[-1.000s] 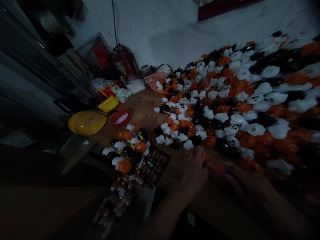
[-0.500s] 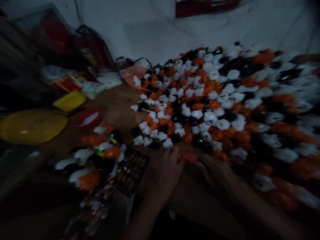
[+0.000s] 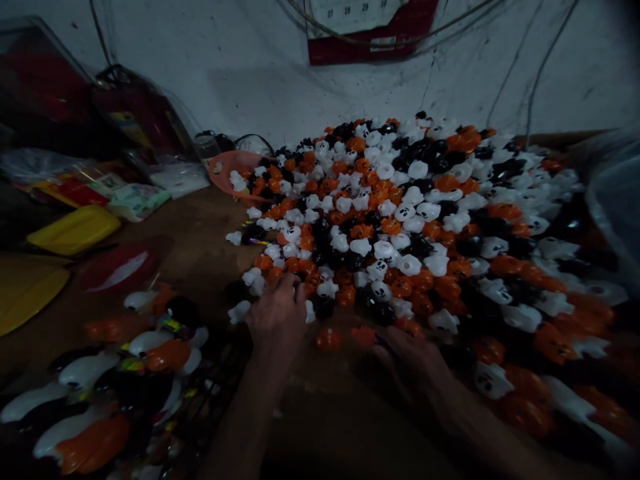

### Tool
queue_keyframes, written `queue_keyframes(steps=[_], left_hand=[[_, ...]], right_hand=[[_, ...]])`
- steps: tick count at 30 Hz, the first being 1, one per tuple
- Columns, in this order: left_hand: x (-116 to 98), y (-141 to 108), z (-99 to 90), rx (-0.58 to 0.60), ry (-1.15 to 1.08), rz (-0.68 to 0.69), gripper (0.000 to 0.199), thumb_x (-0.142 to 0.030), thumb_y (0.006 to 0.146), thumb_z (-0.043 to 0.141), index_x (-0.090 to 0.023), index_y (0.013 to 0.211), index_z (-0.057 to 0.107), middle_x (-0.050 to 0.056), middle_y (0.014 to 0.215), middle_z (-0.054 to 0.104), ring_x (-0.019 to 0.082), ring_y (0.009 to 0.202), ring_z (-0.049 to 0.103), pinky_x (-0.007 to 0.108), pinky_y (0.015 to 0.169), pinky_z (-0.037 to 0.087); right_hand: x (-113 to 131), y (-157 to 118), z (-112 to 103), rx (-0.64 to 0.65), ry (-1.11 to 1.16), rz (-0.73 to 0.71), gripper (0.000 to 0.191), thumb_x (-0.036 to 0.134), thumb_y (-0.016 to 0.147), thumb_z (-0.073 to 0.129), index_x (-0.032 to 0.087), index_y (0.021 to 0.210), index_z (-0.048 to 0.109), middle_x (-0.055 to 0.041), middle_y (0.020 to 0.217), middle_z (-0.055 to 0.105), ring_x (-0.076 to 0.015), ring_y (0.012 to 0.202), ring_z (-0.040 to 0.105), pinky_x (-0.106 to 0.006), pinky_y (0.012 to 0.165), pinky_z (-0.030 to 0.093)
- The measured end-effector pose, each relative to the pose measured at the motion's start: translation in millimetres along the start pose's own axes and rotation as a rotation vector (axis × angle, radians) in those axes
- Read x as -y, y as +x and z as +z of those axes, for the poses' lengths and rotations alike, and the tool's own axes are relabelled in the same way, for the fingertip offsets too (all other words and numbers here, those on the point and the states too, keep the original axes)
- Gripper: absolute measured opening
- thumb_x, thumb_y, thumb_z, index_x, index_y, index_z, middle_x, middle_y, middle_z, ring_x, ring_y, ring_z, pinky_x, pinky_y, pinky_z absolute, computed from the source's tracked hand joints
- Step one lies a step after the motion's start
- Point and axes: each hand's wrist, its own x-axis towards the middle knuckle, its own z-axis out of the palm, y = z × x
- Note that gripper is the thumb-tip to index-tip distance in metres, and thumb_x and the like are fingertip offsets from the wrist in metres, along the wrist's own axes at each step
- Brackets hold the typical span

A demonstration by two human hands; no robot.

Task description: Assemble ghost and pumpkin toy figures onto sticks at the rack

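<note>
My left hand reaches into the near edge of a large heap of small glossy toys, orange pumpkins, white ghosts and black pieces. Its fingers are bent down among them; whatever they grip is hidden. My right hand is closed low over the table, a small orange piece at its fingertips. Something dark shows beside that piece, too dim to name. Between the hands, a shiny orange pumpkin lies on the brown tabletop.
At the left lie larger orange, white and black toys above a dark grid tray. Behind them are a red dish and yellow trays. An orange basket tips towards the heap. A clear plastic bag stands right.
My left hand has left the right hand's side and moved left to the heap's edge. An orange pumpkin now lies between the hands. The view has shifted right and up.
</note>
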Motion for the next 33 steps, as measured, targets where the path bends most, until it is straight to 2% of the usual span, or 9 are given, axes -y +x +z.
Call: queue_keyframes(steps=[5, 9, 14, 17, 19, 22, 24, 28, 33], left_hand=[[0.0, 26.5, 12.6, 0.073, 0.013, 0.026, 0.024, -0.041, 0.084, 0.054, -0.022, 0.092, 0.066, 0.008, 0.103, 0.066, 0.026, 0.089, 0.063, 0.034, 0.071, 0.044], [-11.6, 31.1, 24.9, 0.088, 0.031, 0.039, 0.024, -0.039, 0.079, 0.061, -0.018, 0.087, 0.069, 0.013, 0.111, 0.061, 0.030, 0.083, 0.064, 0.041, 0.071, 0.047], [-8.7, 31.1, 16.2, 0.063, -0.047, 0.094, 0.026, -0.037, 0.082, 0.057, -0.019, 0.097, 0.067, 0.013, 0.115, 0.060, 0.030, 0.088, 0.064, 0.041, 0.075, 0.047], [6.6, 21.0, 2.2, 0.023, -0.162, 0.135, 0.033, -0.042, 0.087, 0.051, -0.022, 0.110, 0.061, 0.009, 0.113, 0.064, 0.027, 0.098, 0.061, 0.037, 0.083, 0.046], [16.4, 7.1, -5.5, 0.075, -0.464, 0.115, 0.036, -0.046, 0.087, 0.051, -0.021, 0.112, 0.057, 0.006, 0.105, 0.067, 0.020, 0.084, 0.063, 0.030, 0.075, 0.047], [22.8, -21.8, -11.3, 0.345, -1.068, 0.006, 0.042, -0.048, 0.086, 0.051, -0.020, 0.118, 0.052, 0.004, 0.093, 0.066, 0.011, 0.058, 0.056, 0.023, 0.057, 0.044], [22.2, -40.5, -12.2, 0.487, -1.268, -0.067, 0.043, -0.046, 0.087, 0.049, -0.022, 0.122, 0.052, 0.003, 0.094, 0.066, 0.010, 0.056, 0.055, 0.022, 0.054, 0.043], [18.7, -61.2, -11.8, 0.445, -1.243, -0.122, 0.037, -0.043, 0.088, 0.043, -0.024, 0.115, 0.059, 0.003, 0.101, 0.067, 0.017, 0.080, 0.063, 0.024, 0.064, 0.047], [16.9, -63.6, -11.2, 0.414, -1.116, -0.031, 0.038, -0.043, 0.090, 0.041, -0.023, 0.115, 0.062, 0.002, 0.103, 0.068, 0.021, 0.100, 0.061, 0.030, 0.086, 0.047]], right_hand=[[-4.1, -3.3, 4.2, -0.017, -0.005, -0.021, 0.022, 0.030, 0.097, 0.037, 0.020, 0.091, 0.056, -0.0024, 0.076, 0.063, -0.0132, 0.062, 0.059, -0.024, 0.055, 0.041], [-5.0, -1.5, 11.8, -0.060, -0.013, -0.091, 0.022, 0.029, 0.097, 0.038, 0.019, 0.090, 0.057, -0.0029, 0.075, 0.064, -0.0132, 0.063, 0.060, -0.023, 0.054, 0.042], [-5.2, 0.1, 1.2, -0.139, -0.055, -0.106, 0.021, 0.027, 0.096, 0.038, 0.019, 0.088, 0.055, -0.0028, 0.073, 0.062, -0.0137, 0.060, 0.057, -0.025, 0.053, 0.039], [-5.6, 4.8, -9.7, -0.179, -0.059, -0.121, 0.018, 0.027, 0.096, 0.039, 0.020, 0.093, 0.056, -0.0038, 0.076, 0.063, -0.0147, 0.063, 0.058, -0.026, 0.057, 0.041], [-1.8, 11.7, -14.8, -0.184, -0.057, -0.143, 0.018, 0.027, 0.096, 0.040, 0.019, 0.098, 0.056, -0.0051, 0.080, 0.064, -0.0150, 0.065, 0.060, -0.026, 0.059, 0.043], [10.5, 24.1, -17.3, -0.192, -0.053, -0.228, 0.020, 0.026, 0.096, 0.041, 0.016, 0.103, 0.057, -0.0071, 0.084, 0.066, -0.0155, 0.069, 0.062, -0.026, 0.062, 0.045], [18.4, 29.6, -16.1, -0.172, -0.063, -0.272, 0.022, 0.026, 0.096, 0.042, 0.015, 0.105, 0.057, -0.0076, 0.085, 0.067, -0.0162, 0.072, 0.063, -0.026, 0.063, 0.045], [23.0, 28.4, -12.5, -0.112, -0.130, -0.278, 0.024, 0.030, 0.095, 0.042, 0.015, 0.105, 0.059, -0.0080, 0.087, 0.068, -0.0167, 0.072, 0.063, -0.026, 0.063, 0.044], [22.6, 19.4, -16.2, -0.103, -0.209, -0.286, 0.024, 0.029, 0.095, 0.042, 0.016, 0.107, 0.059, -0.0067, 0.090, 0.069, -0.0141, 0.069, 0.064, -0.023, 0.059, 0.040]])
